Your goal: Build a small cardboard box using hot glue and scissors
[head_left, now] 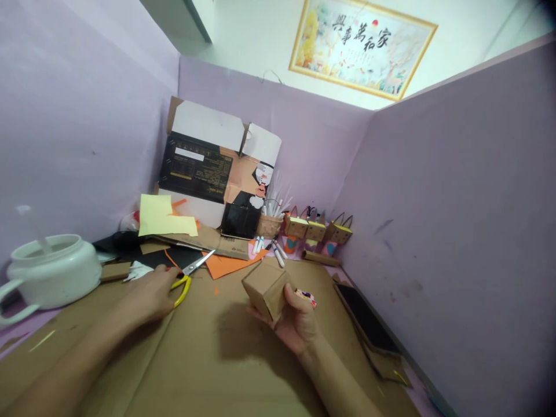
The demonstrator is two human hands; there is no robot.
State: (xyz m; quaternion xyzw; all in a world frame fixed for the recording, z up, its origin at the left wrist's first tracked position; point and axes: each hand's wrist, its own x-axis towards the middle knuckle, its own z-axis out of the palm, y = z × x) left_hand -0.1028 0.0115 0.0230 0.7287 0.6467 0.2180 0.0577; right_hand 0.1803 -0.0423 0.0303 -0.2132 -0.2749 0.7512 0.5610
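My right hand point(299, 321) is closed around a small brown cardboard box point(264, 286), holding it tilted above the table with the thumb on its near right side. Behind that thumb a small colourful patterned thing point(306, 297) shows; I cannot make out what it is. My left hand point(154, 292) reaches down at the left, its fingers bunched and partly hidden. It is right beside the yellow handles of the scissors point(185, 285), whose blades point up to the right. A bit of red point(174, 270) shows at its fingertips, and what they hold is hidden.
A white pot point(56, 269) stands at the left. Farther back are a flattened printed carton point(204, 168), yellow paper point(160, 217), orange paper point(230, 263), markers point(278, 253) and several cardboard figures point(315, 230). A phone point(369, 318) lies along the right wall.
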